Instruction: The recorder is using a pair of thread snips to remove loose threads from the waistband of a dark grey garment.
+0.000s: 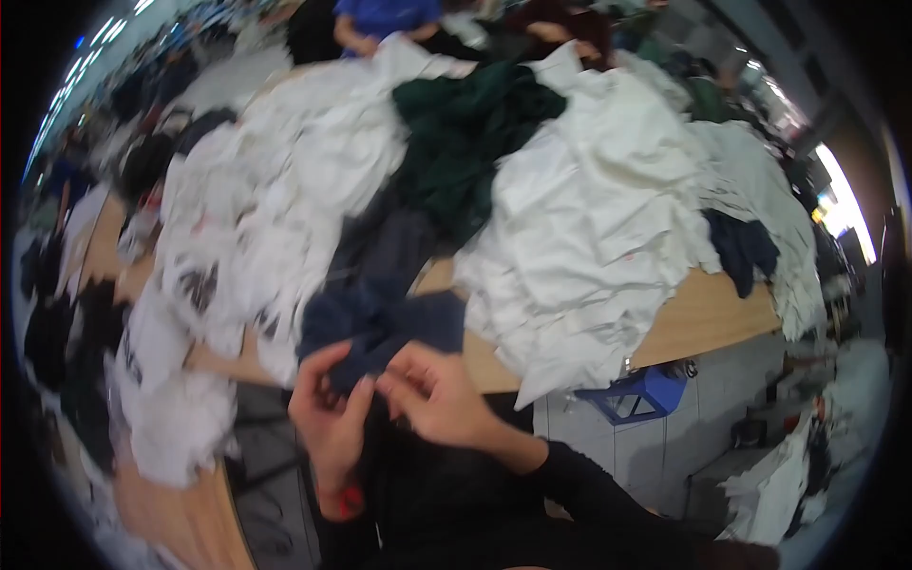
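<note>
A dark navy piece of clothing lies at the near edge of the table, its closest part raised into my hands. My left hand is closed on a fold of it, thumb and fingers curled together. Right beside it, my right hand pinches the same cloth, fingertips nearly meeting the left thumb. The blurred picture hides the exact spot they grip. Beyond the navy cloth lie a dark grey garment and a dark green one.
Large heaps of white garments cover the wooden table, one on the left and one on the right. A blue plastic stool stands below its right edge. Across the table sits a person in blue.
</note>
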